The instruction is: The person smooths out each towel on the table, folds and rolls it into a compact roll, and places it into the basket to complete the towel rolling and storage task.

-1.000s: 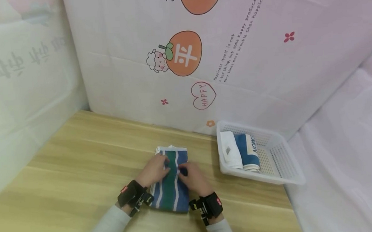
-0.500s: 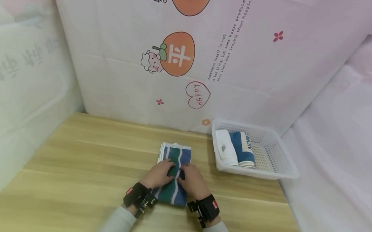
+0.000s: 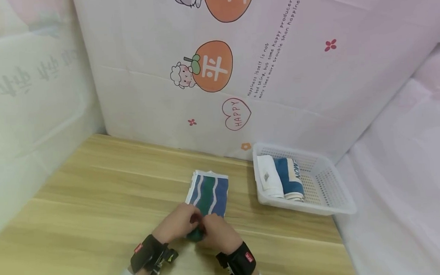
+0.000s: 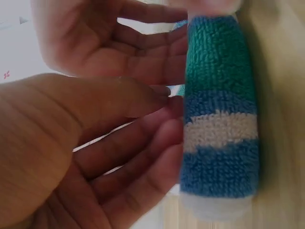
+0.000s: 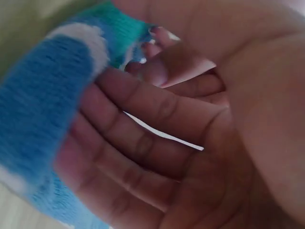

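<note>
A striped towel (image 3: pixel 207 192) in blue, green and white lies folded into a strip on the table, its near end lifted and bent over between the two hands. The left hand (image 3: pixel 176 223) holds that end from the left; the left wrist view shows its curled fingers against the towel's inner side and the raised fold (image 4: pixel 220 109) standing beside them. From the right, the right hand (image 3: pixel 220 234) grips the same end, thumb over the green part and fingers behind the blue part (image 5: pixel 43 100). Some fingertips are hidden by the cloth.
A white plastic basket (image 3: pixel 302 208) stands at the back right against the wall. Inside it lie a rolled white towel (image 3: pixel 269 176) and a rolled blue and cream towel (image 3: pixel 288 179) side by side. Printed cloth (image 3: pixel 147 95) hangs behind the wooden table (image 3: pixel 96 194).
Both hands have moved from the middle of the towel down to its near end. That end is now lifted and bent over, so the flat part looks shorter.
</note>
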Available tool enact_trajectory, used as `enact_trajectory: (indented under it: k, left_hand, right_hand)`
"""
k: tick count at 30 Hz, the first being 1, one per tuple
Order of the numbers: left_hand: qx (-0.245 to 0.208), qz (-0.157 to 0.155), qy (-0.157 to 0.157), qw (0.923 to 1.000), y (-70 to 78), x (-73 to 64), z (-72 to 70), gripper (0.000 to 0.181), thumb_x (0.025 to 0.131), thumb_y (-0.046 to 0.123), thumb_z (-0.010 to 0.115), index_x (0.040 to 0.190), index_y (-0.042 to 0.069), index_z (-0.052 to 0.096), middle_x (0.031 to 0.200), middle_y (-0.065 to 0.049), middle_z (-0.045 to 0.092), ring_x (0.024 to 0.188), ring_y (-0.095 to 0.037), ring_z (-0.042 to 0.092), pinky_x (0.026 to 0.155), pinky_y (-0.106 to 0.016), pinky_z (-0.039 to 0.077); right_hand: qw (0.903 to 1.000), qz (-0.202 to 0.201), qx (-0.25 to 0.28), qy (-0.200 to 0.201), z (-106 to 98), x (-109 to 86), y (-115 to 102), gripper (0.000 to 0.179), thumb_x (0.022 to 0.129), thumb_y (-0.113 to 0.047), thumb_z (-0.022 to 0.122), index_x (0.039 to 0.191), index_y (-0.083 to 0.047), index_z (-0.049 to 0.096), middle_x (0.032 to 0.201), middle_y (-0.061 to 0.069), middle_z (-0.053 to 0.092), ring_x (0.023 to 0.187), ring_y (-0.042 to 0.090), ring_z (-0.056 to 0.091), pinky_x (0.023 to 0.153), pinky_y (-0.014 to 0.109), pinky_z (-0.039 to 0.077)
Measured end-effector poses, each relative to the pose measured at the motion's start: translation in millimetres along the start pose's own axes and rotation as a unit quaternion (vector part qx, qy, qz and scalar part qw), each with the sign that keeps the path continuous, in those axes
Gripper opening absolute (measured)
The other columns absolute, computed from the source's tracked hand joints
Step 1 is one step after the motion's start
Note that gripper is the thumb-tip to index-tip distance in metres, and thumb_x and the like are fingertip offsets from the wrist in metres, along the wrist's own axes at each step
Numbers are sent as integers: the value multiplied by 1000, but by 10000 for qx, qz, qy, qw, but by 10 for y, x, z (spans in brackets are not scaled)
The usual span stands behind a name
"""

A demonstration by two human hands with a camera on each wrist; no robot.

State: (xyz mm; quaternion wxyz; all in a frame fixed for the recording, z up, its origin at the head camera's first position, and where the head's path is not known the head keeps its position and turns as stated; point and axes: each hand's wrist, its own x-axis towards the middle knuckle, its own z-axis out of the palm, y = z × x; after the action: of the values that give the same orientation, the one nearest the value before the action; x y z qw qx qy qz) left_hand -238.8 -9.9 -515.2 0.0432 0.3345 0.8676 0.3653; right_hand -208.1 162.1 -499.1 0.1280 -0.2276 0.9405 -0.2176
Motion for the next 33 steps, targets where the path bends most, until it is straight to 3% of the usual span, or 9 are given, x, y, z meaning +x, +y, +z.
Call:
enact_trajectory:
  k: [3, 9, 16, 19, 24, 30, 33]
  left_hand:
    - [-29, -56, -121, 9999, 25, -56, 10, 13, 84, 3, 74, 96, 8, 74, 87, -1, 72, 79, -12, 64, 70, -26, 53]
    - [80, -73, -294, 9995, 69, -62, 28, 10, 82, 12, 80, 90, 12, 74, 81, 4, 70, 70, -7, 59, 66, -25, 52]
    - [278, 121, -259, 9992, 41, 26, 27, 14, 78, -4, 70, 90, 2, 70, 82, -5, 67, 75, -16, 60, 69, -30, 52]
    - [72, 120, -414, 9990, -15, 111, -1, 10, 79, -6, 66, 87, 0, 69, 79, -6, 66, 72, -16, 58, 65, -29, 51]
    - [-328, -257, -611, 9973, -99, 251, -42, 10, 81, -5, 66, 89, 0, 67, 84, -7, 67, 72, -15, 58, 63, -30, 53]
    - [-572, -311, -707, 9954, -182, 332, -12, 10, 83, -2, 67, 92, 0, 71, 85, -6, 70, 73, -14, 60, 65, -31, 54]
    - [-604, -240, -802, 9947, -189, 375, 6, 10, 84, 0, 68, 94, 0, 72, 86, -6, 70, 74, -15, 60, 65, -32, 53]
  right_hand:
    - [9997, 1, -224, 124, 47, 16, 25, 27, 71, 1, 78, 69, -14, 56, 61, -11, 44, 53, 4, 39, 49, 20, 33]
    - [9989, 107, -427, 165, 48, 25, 105, 18, 81, 4, 67, 78, -13, 61, 68, -7, 57, 58, 5, 49, 54, 23, 43]
    - [9992, 69, -403, -47, -2, 44, 201, 13, 96, -5, 58, 85, -11, 63, 75, -2, 62, 65, 7, 55, 58, 24, 47]
    - [9994, 74, -310, 164, -43, 38, 205, 14, 98, -7, 57, 87, -9, 65, 76, -3, 61, 67, 6, 53, 60, 22, 46]
    - [9906, 10, -838, 1084, -163, -19, 137, 10, 86, 0, 69, 88, -9, 72, 82, -3, 62, 73, 8, 52, 65, 22, 45]
    - [9876, 11, -1264, 936, -137, -51, 99, 16, 78, 3, 78, 90, -7, 74, 85, -2, 65, 77, 9, 56, 69, 22, 48]
    - [9841, -76, -1339, 1165, -90, -48, 177, 23, 76, 5, 80, 95, -6, 73, 91, 1, 66, 85, 12, 59, 76, 23, 51]
